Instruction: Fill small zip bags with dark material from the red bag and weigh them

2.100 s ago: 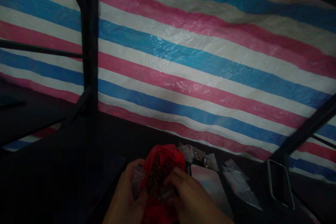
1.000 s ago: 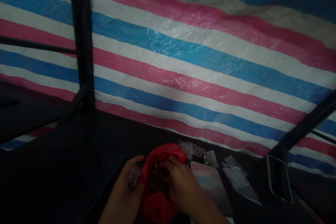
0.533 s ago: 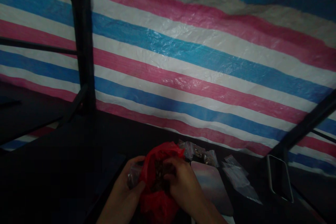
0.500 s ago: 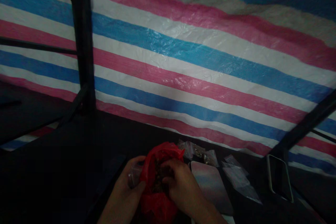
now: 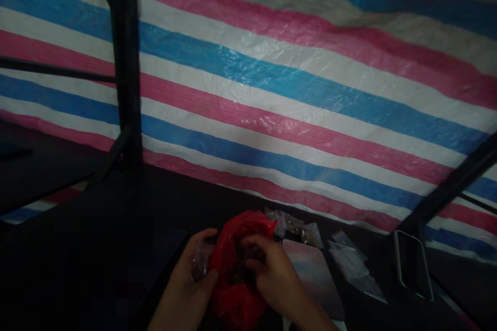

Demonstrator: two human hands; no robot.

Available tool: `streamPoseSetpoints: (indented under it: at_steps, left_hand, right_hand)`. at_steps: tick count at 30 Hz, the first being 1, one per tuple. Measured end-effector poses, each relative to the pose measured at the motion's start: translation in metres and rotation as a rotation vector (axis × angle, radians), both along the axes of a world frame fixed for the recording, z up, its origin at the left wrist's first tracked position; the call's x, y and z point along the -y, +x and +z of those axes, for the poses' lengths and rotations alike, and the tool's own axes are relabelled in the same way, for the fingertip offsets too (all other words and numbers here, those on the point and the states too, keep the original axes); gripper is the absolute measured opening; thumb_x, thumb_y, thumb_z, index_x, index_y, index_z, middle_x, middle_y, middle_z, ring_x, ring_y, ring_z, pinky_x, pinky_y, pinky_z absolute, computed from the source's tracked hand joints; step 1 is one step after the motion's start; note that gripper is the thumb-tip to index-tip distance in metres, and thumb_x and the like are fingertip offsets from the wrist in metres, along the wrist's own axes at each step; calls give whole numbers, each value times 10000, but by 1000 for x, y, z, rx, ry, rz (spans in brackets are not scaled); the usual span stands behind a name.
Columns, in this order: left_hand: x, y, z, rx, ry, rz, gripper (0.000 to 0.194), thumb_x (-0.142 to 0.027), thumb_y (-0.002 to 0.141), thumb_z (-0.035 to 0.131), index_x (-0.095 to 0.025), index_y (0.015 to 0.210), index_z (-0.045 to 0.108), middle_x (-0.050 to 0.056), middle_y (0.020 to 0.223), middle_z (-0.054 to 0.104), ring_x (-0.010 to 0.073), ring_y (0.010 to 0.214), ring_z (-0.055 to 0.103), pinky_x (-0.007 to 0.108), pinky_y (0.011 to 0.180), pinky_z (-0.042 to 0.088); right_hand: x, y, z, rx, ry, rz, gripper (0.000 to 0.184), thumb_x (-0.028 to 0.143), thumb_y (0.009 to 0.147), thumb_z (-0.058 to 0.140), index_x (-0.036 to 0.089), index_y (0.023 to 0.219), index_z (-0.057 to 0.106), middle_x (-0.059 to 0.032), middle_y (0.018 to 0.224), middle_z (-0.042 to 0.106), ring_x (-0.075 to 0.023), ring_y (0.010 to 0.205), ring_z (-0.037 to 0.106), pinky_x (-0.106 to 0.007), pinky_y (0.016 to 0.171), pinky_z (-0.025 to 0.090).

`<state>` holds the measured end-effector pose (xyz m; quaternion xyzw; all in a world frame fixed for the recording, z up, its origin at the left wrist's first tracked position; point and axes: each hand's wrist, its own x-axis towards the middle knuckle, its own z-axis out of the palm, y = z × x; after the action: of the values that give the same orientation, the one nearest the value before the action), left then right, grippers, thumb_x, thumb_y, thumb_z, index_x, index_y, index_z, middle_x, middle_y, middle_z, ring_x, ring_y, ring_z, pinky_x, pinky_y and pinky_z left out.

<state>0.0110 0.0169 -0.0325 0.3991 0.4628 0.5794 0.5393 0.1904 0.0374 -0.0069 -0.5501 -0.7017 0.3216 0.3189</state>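
Observation:
A red plastic bag (image 5: 238, 305) stands with its mouth open, small dark bits showing dimly inside. My left hand (image 5: 194, 274) grips the bag's left rim, and a small clear plastic bag (image 5: 201, 259) is tucked in the same hand. Inside the mouth of the red bag is my right hand (image 5: 267, 264), its thumb and fingers curled toward each other over the contents. What lies between those fingertips is too dark to make out.
Several small filled zip bags (image 5: 310, 234) lie behind the red bag. A pale flat rectangular pad (image 5: 312, 274) is right of my right hand, then flat clear bags (image 5: 353, 264) and a phone (image 5: 413, 265). Striped sheeting (image 5: 272, 114) hangs behind, with dark posts (image 5: 128, 72).
Both hands and the red bag have shifted slightly right in view. My right hand's fingers have moved a little within the bag's mouth.

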Motion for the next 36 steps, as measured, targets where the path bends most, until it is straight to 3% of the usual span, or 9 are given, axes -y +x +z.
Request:
streamPoseSetpoints:
  at_steps: [5,8,12,18,21,24,27,31,36]
  left_hand:
    - [4,-5,1,-141,18,0,629,-459,886,727,-284,1455,525,89,1467,667,297,1352,669,401,1079,600]
    - [3,-5,0,-195,15,-4,646,-549,933,658,-283,1501,501,100,1487,659,314,1392,641,443,1135,564]
    - [-1,-4,-9,-230,56,20,586,-493,962,625,-269,1493,522,99,1464,695,306,1368,666,441,1129,570]
    - [-12,-5,-36,-418,271,149,445,-383,974,553,-290,1401,631,80,1480,700,296,1356,675,487,1147,552]
    - [-17,1,-46,-588,411,310,447,-331,934,537,-262,1362,647,118,1315,764,323,1187,741,523,1004,613]
    - [-17,9,-49,-652,416,377,553,-326,902,592,-238,1448,580,131,1165,779,343,1042,745,551,895,614]
    - [-12,8,-43,-603,432,279,597,-375,896,661,-267,1477,574,133,1219,778,343,1097,740,531,932,619]
    - [-3,0,-29,-406,333,111,603,-431,896,716,-335,1481,601,104,1394,744,343,1283,708,499,1036,621]
    - [8,-2,-8,-141,240,-80,664,-483,950,714,-411,1570,489,4,1637,576,275,1501,549,437,1223,479]
  right_hand:
    - [2,12,9,-80,-6,-14,424,26,824,561,199,1166,742,-65,1076,807,-239,998,771,-343,892,589]
    - [5,14,24,-149,20,-23,371,60,853,594,194,1173,724,-81,1131,799,-240,1044,756,-374,965,571]
    - [11,2,48,-198,77,75,349,85,885,626,231,1179,744,-42,1135,789,-215,1059,739,-345,970,560]
    - [16,-25,65,6,172,192,404,5,864,672,278,1137,789,-3,1168,738,-177,1097,693,-296,984,524]
    - [19,-30,70,45,187,269,437,-42,875,633,267,1135,800,-6,1173,716,-154,1115,685,-263,1005,514]
    - [19,-30,72,45,211,286,546,-108,838,590,274,1168,796,-6,1201,693,-138,1135,678,-234,1008,518]
    - [19,-28,72,10,226,345,651,-169,783,563,296,1178,791,11,1223,681,-118,1150,670,-204,1019,514]
    - [22,-27,76,32,247,394,580,-145,846,568,269,1188,787,-3,1245,677,-116,1151,668,-195,1017,521]
    - [28,-26,89,122,280,437,553,-70,937,571,304,1307,744,0,1324,675,-123,1200,663,-213,1084,502]
